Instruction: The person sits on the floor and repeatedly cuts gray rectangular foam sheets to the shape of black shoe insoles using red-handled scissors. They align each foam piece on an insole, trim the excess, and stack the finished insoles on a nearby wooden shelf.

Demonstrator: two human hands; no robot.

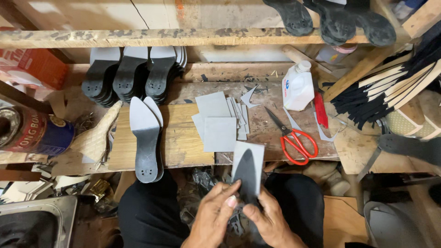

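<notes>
Both hands work low over the lap, in front of the worn wooden table (183,147). The left hand (213,213) and right hand (271,222) pinch a black shoe insole laid on a grey rectangular card sheet (248,172), fingers clenched on its lower end. If the grip loosens, the insole could shift askew on the card. Red-handled scissors (294,140) lie near, blades exposed.
</notes>
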